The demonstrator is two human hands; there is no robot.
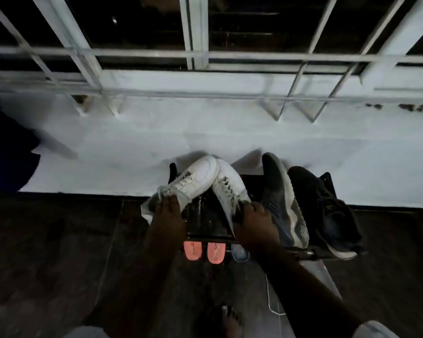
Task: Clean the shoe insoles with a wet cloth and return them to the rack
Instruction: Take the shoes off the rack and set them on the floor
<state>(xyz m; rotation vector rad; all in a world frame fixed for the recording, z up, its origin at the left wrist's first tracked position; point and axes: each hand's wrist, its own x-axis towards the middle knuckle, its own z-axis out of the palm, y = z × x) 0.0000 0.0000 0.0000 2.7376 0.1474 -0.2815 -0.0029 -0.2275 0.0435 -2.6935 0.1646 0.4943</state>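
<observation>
Left hand (166, 211) grips one white lace-up sneaker (191, 184), right hand (252, 219) its twin (230, 191), toes touching atop the dark metal shoe rack (205, 228); grey sneaker (282, 201) beside.

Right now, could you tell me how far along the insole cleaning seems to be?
Nothing looks cleaned yet: no cloth or loose insole is visible. In hand: the left hand and right hand each grip a white sneaker, left one, right one, on the rack. Left: removing, wiping and returning the insoles.
</observation>
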